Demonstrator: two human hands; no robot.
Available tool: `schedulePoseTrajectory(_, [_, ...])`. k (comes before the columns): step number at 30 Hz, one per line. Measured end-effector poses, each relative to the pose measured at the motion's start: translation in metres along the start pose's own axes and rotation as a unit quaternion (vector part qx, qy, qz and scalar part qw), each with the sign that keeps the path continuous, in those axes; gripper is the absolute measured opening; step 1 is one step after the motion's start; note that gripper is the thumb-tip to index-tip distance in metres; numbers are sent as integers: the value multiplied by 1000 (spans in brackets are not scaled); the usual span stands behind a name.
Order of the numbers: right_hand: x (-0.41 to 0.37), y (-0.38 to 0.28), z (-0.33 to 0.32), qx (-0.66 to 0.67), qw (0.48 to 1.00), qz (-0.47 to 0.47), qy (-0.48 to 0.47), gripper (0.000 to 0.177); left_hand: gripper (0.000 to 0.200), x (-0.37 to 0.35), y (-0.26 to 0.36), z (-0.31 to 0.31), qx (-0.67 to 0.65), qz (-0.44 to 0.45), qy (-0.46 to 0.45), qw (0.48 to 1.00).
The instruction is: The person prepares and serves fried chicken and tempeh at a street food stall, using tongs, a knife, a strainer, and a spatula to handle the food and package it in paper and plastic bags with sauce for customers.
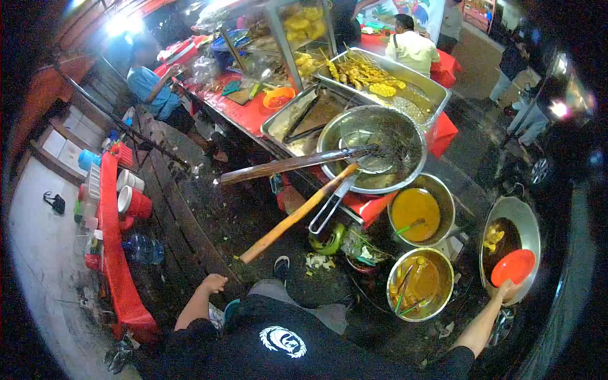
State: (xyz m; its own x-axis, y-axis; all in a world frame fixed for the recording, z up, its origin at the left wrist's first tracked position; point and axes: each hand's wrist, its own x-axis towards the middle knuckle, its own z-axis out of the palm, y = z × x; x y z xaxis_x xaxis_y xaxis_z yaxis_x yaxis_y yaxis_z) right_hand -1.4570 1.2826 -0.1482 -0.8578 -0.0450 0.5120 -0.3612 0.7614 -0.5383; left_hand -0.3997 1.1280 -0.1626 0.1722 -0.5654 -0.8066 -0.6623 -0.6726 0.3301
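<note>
My right hand (505,291) grips the near edge of a red plate (513,267). The plate is tilted over a large metal wok (533,218) of dark oil, where pale yellow pieces of food (493,238) float. Near my left knee, my left hand (214,283) hangs with its fingers curled in and nothing visible in them. Left of the wok stand two metal pots, an upper pot (451,201) of orange-yellow broth and a lower pot (450,296) holding broth, food pieces and utensils.
A metal basin (421,142) carries long wooden handles (297,215) that jut toward me. Behind it lies a tray (443,101) of skewers. A red-covered bench (113,253) with tubs and a water jug (144,249) runs along the left. Several people sit or stand farther off.
</note>
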Motion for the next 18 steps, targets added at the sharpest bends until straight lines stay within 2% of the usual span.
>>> schedulePoseTrajectory(1, [5, 23, 12, 59, 993, -12, 98, 51, 30, 8, 8, -5, -12, -42, 25, 999])
schedulePoseTrajectory(2, [4, 30, 14, 112, 974, -34, 193, 47, 37, 22, 3, -13, 8, 0, 45, 999])
schedulePoseTrajectory(3, [-2, 39, 8, 221, 956, 144, 131, 46, 37, 37, 0, -21, 5, 5, 42, 999])
schedulePoseTrajectory(4, [-14, 30, -8, 321, 892, 313, 62, 45, 39, 38, 15, -24, 4, 1, 27, 1000])
schedulePoseTrajectory(5, [-49, 9, -31, 416, 839, 346, 51, 39, 43, 50, 20, -35, 4, -2, 13, 1000])
schedulePoseTrajectory(6, [-84, -8, -52, 506, 777, 372, 38, 34, 43, 89, -1, -45, 19, 29, -10, 999])
schedulePoseTrajectory(8, [-153, 13, -55, 667, 618, 398, -123, 33, 42, 143, -21, -62, 17, 48, -3, 999])
schedulePoseTrajectory(9, [-210, -5, -67, 641, 652, 365, -174, 39, 40, 164, -27, -71, 11, 59, 4, 998])
schedulePoseTrajectory(10, [-265, -89, -116, 611, 595, 443, -275, 37, 40, 147, 0, -91, 93, 17, -21, 995])
schedulePoseTrajectory(11, [-317, -82, -106, 596, 603, 454, -272, 37, 40, 156, -6, -100, 88, 13, -30, 996])
schedulePoseTrajectory(12, [-376, -104, -106, 604, 588, 465, -269, 38, 41, 174, -15, -108, 76, 41, -13, 996])
schedulePoseTrajectory(13, [-416, -105, -108, 585, 453, 514, -434, 35, 41, 190, -24, -119, 67, 70, 6, 995])
schedulePoseTrajectory(14, [-476, -170, -113, 575, 534, 511, -350, 31, 41, 202, -32, -128, 66, 66, 1, 996])
schedulePoseTrajectory(15, [-522, -183, -116, 557, 497, 515, -422, 34, 41, 210, -39, -135, 45, 78, -6, 996])
schedulePoseTrajectory(17, [-590, -282, -126, 498, 450, 529, -519, 45, 41, 221, -54, -141, 6, 103, -20, 994])
schedulePoseTrajectory(18, [-624, -333, -131, 468, 423, 529, -567, 50, 39, 220, -64, -137, -72, 79, -2, 994])
